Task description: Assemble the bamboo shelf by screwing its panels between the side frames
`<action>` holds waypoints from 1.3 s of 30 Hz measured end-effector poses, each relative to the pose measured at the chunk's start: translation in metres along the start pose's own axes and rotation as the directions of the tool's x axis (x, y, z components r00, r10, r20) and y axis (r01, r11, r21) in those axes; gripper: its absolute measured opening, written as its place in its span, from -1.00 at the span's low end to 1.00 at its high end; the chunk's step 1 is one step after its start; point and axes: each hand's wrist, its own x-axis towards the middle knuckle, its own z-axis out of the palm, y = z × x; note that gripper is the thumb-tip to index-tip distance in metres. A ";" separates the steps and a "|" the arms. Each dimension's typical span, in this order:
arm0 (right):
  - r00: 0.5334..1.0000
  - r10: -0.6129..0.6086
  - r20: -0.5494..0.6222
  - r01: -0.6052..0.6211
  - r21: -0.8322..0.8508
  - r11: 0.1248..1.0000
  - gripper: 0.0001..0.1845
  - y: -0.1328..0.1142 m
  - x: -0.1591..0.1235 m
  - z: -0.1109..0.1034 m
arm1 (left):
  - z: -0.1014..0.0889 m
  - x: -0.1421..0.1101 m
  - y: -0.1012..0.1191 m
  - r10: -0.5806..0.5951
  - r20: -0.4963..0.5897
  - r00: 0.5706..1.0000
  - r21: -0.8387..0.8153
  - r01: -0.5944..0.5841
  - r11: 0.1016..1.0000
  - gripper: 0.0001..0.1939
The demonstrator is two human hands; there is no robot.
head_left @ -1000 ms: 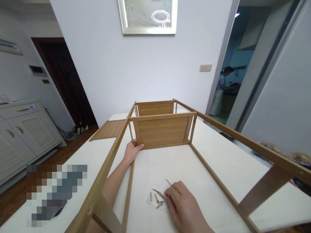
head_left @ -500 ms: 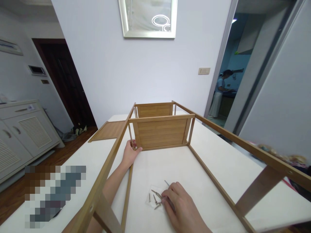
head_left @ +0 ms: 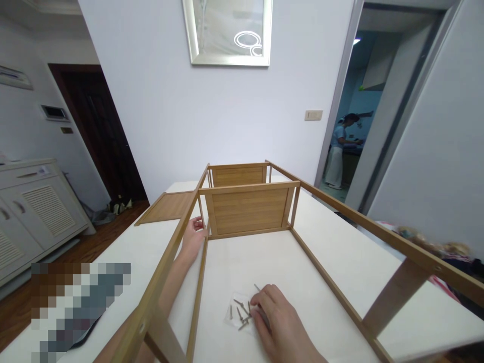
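Note:
A wooden shelf frame [head_left: 249, 184] lies on its side on the white table [head_left: 242, 262], with slatted panels set across it. My left hand [head_left: 193, 236] is beside the lower left corner of the nearer panel [head_left: 249, 210], its fingers apart and slightly curled near the short post. Inside the frame, my right hand [head_left: 278, 317] is closed on a tool with a thin metal shaft [head_left: 257, 288]; its handle is hidden in the palm. The right fingertips are at several screws [head_left: 239, 313] lying on a small clear plastic bag [head_left: 228, 318].
A loose wooden panel [head_left: 164, 207] lies on the table left of the frame. A blurred-out dark object [head_left: 88, 302] is at the table's left edge. The frame's long rails [head_left: 363, 222] rise on both sides of my arms. A person [head_left: 336, 151] stands in the room beyond the doorway.
My left hand has come off the panel's corner and moved slightly left, outside the frame. My right hand stays at the screws, with the metal shaft still in it. The view has tilted slightly.

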 end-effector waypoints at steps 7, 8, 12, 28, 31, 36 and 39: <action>0.998 -0.031 0.049 0.035 -0.076 0.997 -0.73 0.001 0.001 0.002 | -0.005 -0.011 0.017 0.078 -0.124 0.989 0.094 -0.066 0.993 -0.85; 0.998 -0.041 0.051 0.045 -0.090 0.995 -0.74 0.001 0.001 0.002 | -0.004 -0.016 0.018 0.093 -0.105 0.990 0.110 -0.082 0.991 -0.85; 0.995 -0.090 0.046 0.097 -0.170 0.981 -0.80 0.002 0.005 0.003 | -0.005 -0.036 0.022 0.140 0.009 0.990 0.152 -0.140 0.978 -0.88; 0.975 -0.102 -0.198 0.098 -0.029 0.995 -0.81 0.024 0.041 -0.002 | 0.011 -0.106 0.067 0.145 0.803 0.579 0.112 -0.385 0.916 -0.86; 0.976 -0.029 -0.214 0.045 0.070 0.997 -0.85 0.021 0.053 -0.005 | 0.016 -0.114 0.071 0.155 0.813 0.562 0.118 -0.420 0.900 -0.85; 0.982 0.012 -0.190 0.017 0.149 0.989 -0.84 0.011 0.061 -0.003 | 0.016 -0.111 0.073 0.240 0.777 0.582 0.087 -0.477 0.875 -0.82; 0.981 0.035 -0.190 -0.004 0.161 0.987 -0.85 0.007 0.057 -0.005 | 0.015 -0.108 0.071 0.263 0.796 0.545 0.074 -0.519 0.851 -0.76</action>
